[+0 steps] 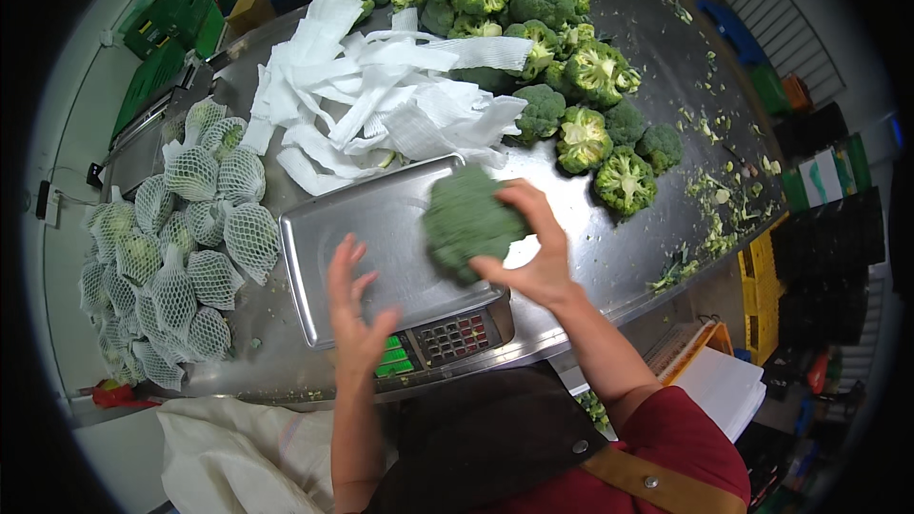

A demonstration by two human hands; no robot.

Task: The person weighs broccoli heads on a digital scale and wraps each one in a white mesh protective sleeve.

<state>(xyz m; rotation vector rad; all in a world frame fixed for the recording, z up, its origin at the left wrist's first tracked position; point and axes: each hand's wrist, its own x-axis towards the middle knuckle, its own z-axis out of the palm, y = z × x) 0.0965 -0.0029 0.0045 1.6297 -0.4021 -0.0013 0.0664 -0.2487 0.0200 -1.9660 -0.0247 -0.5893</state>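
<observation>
My right hand (538, 252) grips a large green broccoli head (466, 219) from its right side, over the right part of a scale's metal tray (333, 219). The broccoli is slightly blurred by motion. Over the tray's lower left, my left hand (357, 309) is empty with its fingers apart, not touching the broccoli. Below the tray sits the scale's keypad (452, 338) beside a lit green display (395, 357). A heap of white mesh sleeves (381, 95) lies just behind the scale.
Loose broccoli heads (595, 71) are piled at the back and right of the steel table (609, 257). Net-wrapped broccoli (176, 290) is heaped at the left. Leaf and stem scraps (714, 195) litter the right side. A white sack (228, 447) hangs at the front left.
</observation>
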